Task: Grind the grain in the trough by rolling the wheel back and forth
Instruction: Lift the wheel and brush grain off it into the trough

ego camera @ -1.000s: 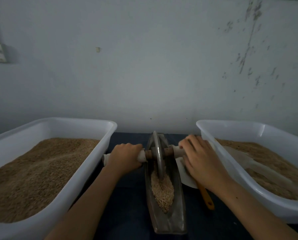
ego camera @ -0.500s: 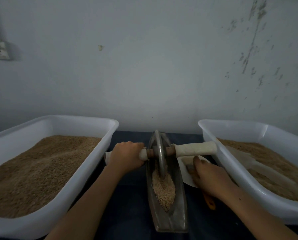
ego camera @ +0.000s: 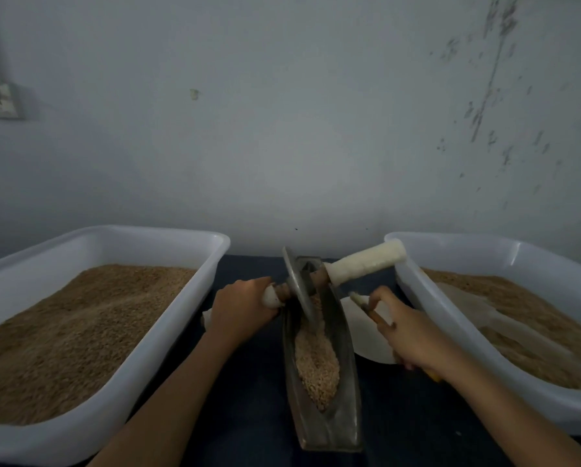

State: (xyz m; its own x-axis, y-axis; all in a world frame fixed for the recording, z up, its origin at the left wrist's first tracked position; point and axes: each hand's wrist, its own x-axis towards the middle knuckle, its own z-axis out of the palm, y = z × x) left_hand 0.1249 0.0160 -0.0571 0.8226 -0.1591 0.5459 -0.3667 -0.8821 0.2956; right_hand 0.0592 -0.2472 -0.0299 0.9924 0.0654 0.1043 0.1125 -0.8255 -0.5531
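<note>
A dark counter (ego camera: 255, 416) carries everything, with the metal trough (ego camera: 341, 419) at its middle. Left of the trough stands a white tub (ego camera: 167, 338) of brown grain; right of it a second tub (ego camera: 413, 291), also holding grain. Pale grain (ego camera: 316, 362) lies inside the trough. The wheel (ego camera: 297, 286) sits tilted at the trough's far end, its right handle (ego camera: 366, 261) raised and free. The left hand (ego camera: 240, 308) has its fingers clamped on the left handle. Just right of the trough, the right hand (ego camera: 413, 335) pinches a small brush-like tool (ego camera: 366, 306) over a white plate (ego camera: 366, 335).
</note>
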